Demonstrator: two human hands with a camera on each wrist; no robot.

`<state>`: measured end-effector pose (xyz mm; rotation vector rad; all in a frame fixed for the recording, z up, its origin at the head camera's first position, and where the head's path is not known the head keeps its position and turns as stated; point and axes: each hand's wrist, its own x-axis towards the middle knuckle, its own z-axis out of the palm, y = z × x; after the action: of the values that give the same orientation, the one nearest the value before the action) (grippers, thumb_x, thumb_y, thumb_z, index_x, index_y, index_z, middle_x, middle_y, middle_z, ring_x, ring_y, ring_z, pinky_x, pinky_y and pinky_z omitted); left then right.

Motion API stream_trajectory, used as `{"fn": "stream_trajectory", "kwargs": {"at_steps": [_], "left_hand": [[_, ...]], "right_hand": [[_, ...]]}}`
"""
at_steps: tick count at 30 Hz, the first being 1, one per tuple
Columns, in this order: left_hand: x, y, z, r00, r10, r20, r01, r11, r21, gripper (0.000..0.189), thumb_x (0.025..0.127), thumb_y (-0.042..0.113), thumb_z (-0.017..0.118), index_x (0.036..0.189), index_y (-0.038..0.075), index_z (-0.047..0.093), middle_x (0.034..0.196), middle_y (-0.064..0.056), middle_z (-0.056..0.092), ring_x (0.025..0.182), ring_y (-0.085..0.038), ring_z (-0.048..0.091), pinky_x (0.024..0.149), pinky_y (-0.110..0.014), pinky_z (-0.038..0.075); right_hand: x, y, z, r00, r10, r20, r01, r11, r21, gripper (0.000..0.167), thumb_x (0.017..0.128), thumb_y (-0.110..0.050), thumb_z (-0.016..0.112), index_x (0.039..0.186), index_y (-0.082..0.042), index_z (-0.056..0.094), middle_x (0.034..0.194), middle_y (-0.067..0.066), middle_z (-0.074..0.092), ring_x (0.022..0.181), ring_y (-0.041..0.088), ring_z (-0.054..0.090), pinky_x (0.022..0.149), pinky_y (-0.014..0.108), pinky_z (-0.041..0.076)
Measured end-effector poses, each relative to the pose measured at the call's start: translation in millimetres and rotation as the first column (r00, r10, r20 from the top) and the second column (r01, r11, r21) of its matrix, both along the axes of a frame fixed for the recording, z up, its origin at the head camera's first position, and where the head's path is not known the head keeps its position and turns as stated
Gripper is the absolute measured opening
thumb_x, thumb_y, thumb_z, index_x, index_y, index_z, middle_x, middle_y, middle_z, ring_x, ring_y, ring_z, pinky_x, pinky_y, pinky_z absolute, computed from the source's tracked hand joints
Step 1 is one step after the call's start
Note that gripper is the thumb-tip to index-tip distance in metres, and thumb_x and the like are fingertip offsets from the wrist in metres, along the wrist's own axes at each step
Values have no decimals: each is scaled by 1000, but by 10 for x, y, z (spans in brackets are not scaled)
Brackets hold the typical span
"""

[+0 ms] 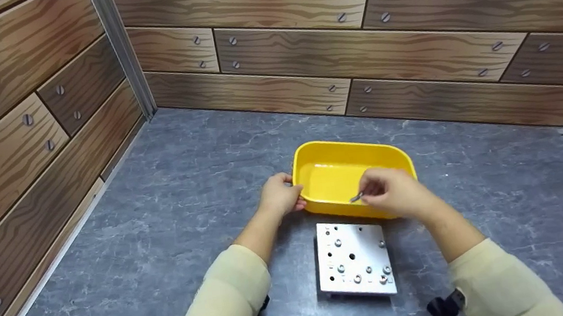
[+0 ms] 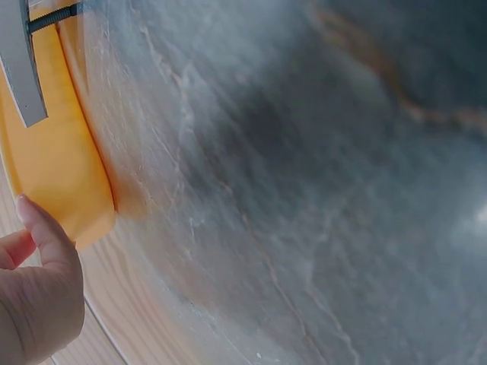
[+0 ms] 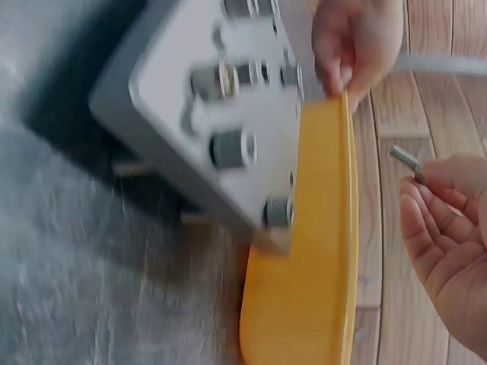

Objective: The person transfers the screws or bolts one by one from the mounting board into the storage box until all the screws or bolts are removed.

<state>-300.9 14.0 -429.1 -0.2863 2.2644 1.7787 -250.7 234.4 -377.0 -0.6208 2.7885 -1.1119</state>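
Observation:
My left hand (image 1: 279, 196) grips the left end of a yellow plastic tub (image 1: 351, 151), its thumb by the rim. Over the tub's front right part, my right hand (image 1: 395, 192) pinches a small threaded screw (image 3: 405, 158) between thumb and fingertips. The screw's threaded end points out from the fingers in the right wrist view. In front of the tub sits a silver metal plate (image 1: 363, 241) with holes, several of which hold socket-head screws (image 3: 234, 149) standing up from its face.
The blue-grey marbled tabletop (image 1: 194, 172) carries the tub and plate. Wood-patterned walls (image 1: 269, 44) with printed screw heads rise at the back and sides. A metal corner post (image 1: 128, 64) stands at the back left.

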Motion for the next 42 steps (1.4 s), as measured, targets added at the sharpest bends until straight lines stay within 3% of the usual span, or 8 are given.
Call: {"fn": "stream_trajectory", "kwargs": {"at_steps": [7, 11, 21, 31, 42], "left_hand": [[-10, -6, 3, 1000, 3, 3, -3, 1000, -12, 25, 88, 7, 58, 113, 1, 52, 70, -12, 60, 48, -13, 59, 62, -34, 59], [-9, -2, 3, 1000, 4, 13, -4, 1000, -17, 26, 89, 7, 58, 113, 1, 52, 72, -12, 60, 48, -13, 59, 62, -34, 59], [-12, -2, -5, 1000, 1, 7, -1, 1000, -10, 24, 89, 6, 57, 112, 0, 52, 74, -13, 60, 48, -14, 59, 62, -35, 59], [3, -15, 13, 1000, -8, 4, 7, 1000, 13, 25, 89, 6, 57, 113, 0, 52, 72, -12, 60, 48, -13, 59, 64, -35, 59], [2, -4, 22, 1000, -6, 18, 6, 1000, 2, 25, 89, 6, 56, 114, 0, 52, 74, -13, 59, 49, -14, 59, 63, -34, 59]], "right_hand": [[-205, 247, -122, 973, -231, 24, 229, 971, 70, 7, 82, -5, 61, 86, 0, 58, 80, 9, 60, 69, 19, 54, 57, 25, 50], [-291, 343, -212, 955, -293, 52, 282, 948, 148, 8, 83, -6, 60, 86, 0, 57, 79, 10, 57, 69, 20, 52, 56, 25, 48], [-410, 346, -327, 951, -296, 83, 268, 930, 250, 6, 78, -1, 60, 81, 2, 57, 72, 9, 57, 62, 18, 52, 51, 24, 47], [-456, 319, -373, 972, -237, -6, 223, 907, 357, 4, 71, 0, 61, 69, -3, 59, 65, 5, 56, 61, 20, 50, 49, 24, 42], [-445, 264, -372, 954, -300, -2, 271, 862, 429, 7, 72, 5, 55, 71, -1, 57, 67, 9, 54, 65, 24, 50, 52, 31, 44]]}}
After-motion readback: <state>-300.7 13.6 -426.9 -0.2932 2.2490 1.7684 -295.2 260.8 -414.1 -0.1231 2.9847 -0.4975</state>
